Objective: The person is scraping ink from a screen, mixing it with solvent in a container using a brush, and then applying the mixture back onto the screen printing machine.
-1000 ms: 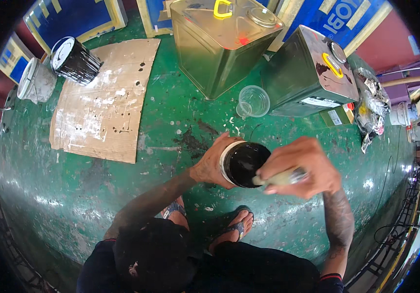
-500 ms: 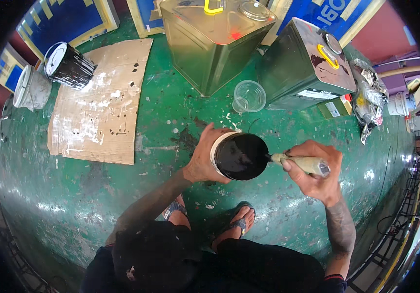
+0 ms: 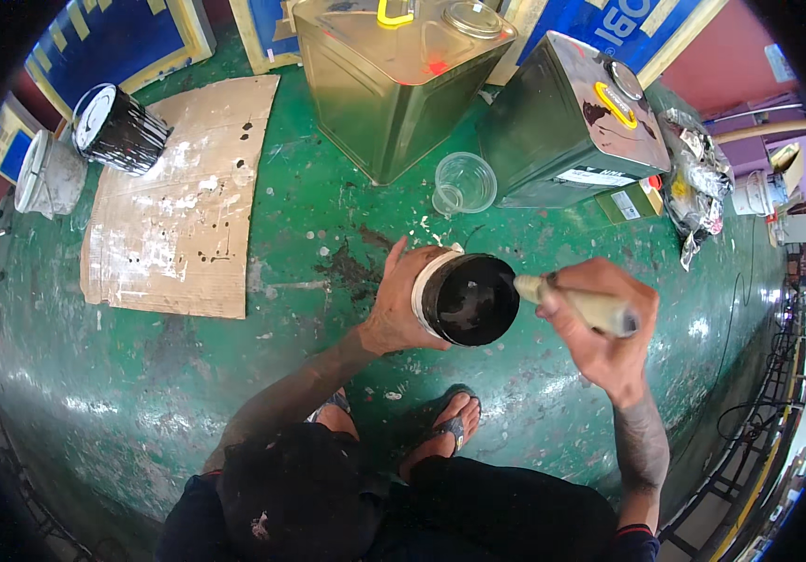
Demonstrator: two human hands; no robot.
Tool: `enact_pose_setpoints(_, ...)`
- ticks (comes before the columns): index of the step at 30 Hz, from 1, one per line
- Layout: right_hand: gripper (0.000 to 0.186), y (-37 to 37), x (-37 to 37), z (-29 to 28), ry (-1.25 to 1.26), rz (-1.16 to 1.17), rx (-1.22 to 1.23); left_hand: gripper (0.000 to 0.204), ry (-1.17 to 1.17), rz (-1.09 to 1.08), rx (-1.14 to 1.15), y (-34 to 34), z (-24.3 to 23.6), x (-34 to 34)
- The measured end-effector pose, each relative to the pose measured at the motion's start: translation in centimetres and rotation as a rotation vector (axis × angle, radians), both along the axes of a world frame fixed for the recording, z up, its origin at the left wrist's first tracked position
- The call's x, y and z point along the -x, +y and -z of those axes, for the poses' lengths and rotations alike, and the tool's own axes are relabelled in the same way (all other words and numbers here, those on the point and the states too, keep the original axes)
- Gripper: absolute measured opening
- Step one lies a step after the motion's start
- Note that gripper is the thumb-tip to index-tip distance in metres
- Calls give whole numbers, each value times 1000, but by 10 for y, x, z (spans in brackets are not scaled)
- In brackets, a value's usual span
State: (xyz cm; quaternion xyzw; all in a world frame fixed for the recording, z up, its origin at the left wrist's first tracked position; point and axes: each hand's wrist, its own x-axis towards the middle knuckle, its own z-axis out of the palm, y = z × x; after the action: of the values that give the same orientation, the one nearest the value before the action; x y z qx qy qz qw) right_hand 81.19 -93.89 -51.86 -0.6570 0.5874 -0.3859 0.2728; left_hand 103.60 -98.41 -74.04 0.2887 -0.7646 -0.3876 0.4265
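My left hand [image 3: 395, 304] is wrapped round the side of a round white tub [image 3: 428, 281], which tilts to the right. Glossy black paint or ink [image 3: 476, 300] coats the inside of the tub. In my right hand [image 3: 620, 337] is a tool with a thick pale handle [image 3: 600, 309], gripped in closed fingers. Its narrower end reaches the tub's right rim; motion blurs it, and the working tip is hidden. A clear plastic cup [image 3: 465, 184] stands on the green floor beyond the tub.
A gold square tin [image 3: 380, 103] and a dark square tin [image 3: 553, 122] stand ahead. To the left lie stained cardboard [image 3: 178, 211], a black-dripped pail [image 3: 131, 136] and a whitish bucket [image 3: 52, 173]. A green box [image 3: 630, 202] and a plastic bag [image 3: 698, 178] sit right. My sandalled feet are below.
The tub has turned a little further to the right in my left hand. The handle in my right hand has shifted slightly and is blurred. The whole view has slid somewhat.
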Motion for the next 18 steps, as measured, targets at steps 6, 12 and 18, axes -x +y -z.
enact_pose_setpoints(6, 19, -10, -10, -22, 230, -545, -60, 121, 47, 93, -96, 3, 6, 0)
enact_pose_setpoints(12, 22, -20, -1, -27, 304, -492, -98, 122, 99, 165, -186, 7, 4, 11)
enact_pose_setpoints(18, 22, -33, 30, -45, 242, -242, -509, 121, 59, 207, -206, 5, 24, 9)
